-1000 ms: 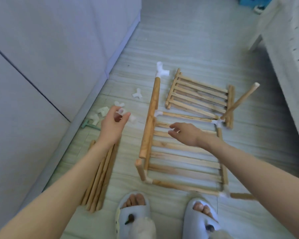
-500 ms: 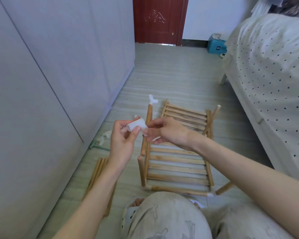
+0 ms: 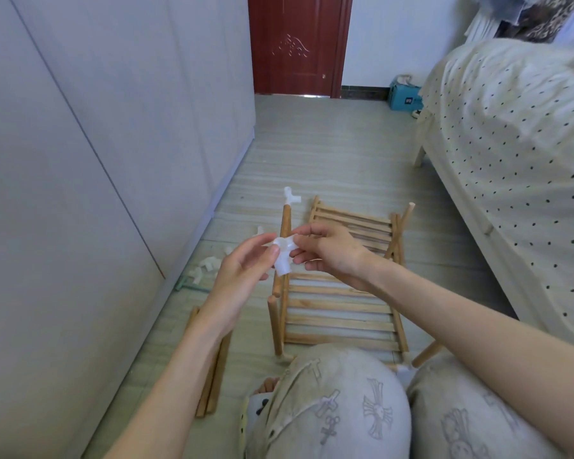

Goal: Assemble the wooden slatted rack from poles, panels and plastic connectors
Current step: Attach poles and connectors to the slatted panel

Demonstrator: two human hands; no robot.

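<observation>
Head cam: both hands are pinching one white plastic connector [image 3: 284,253] in mid-air, left hand [image 3: 237,279] gripping its left side, right hand [image 3: 332,251] its right. Below them the half-built slatted rack [image 3: 340,313] is lying on the floor, loose poles [image 3: 214,369] sitting left, spare connectors [image 3: 204,268] waiting by the wardrobe [image 3: 80,160]

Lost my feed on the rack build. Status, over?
Left hand and right hand both have a grip on one white connector, held above the rack. Not fitted to any pole. Nothing in the way.
</observation>
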